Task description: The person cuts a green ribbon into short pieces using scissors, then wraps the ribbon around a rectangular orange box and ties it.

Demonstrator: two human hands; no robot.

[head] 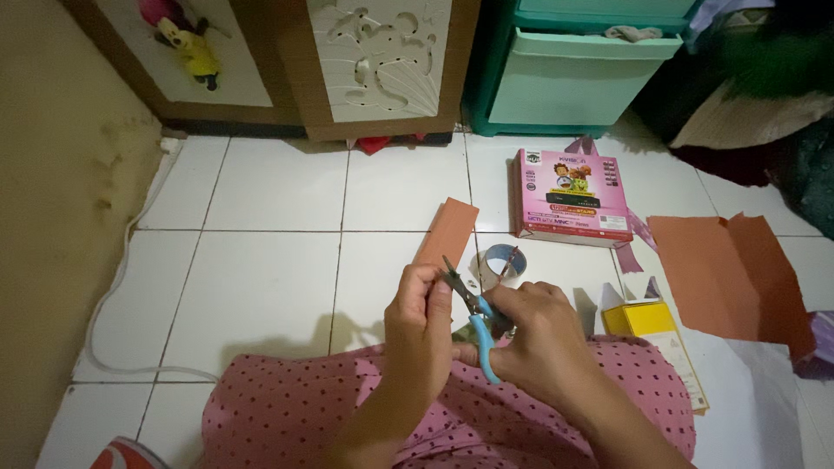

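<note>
My left hand (417, 326) holds a long strip of brown paper (448, 230) that sticks up and away from me. My right hand (539, 334) grips small scissors with blue handles (476, 326), the blades open and set against the strip's lower edge just above my left thumb. Both hands hover over my lap, which is covered in pink dotted fabric (295, 408).
On the white tiled floor (261, 260) lie a roll of clear tape (501, 265), a pink printed box (569, 195), a yellow open carton (647, 321) and a large brown paper sheet (730, 269). A wooden cabinet (347, 61) and teal plastic drawers (573, 69) stand behind. A white cable (113, 295) runs along the left wall.
</note>
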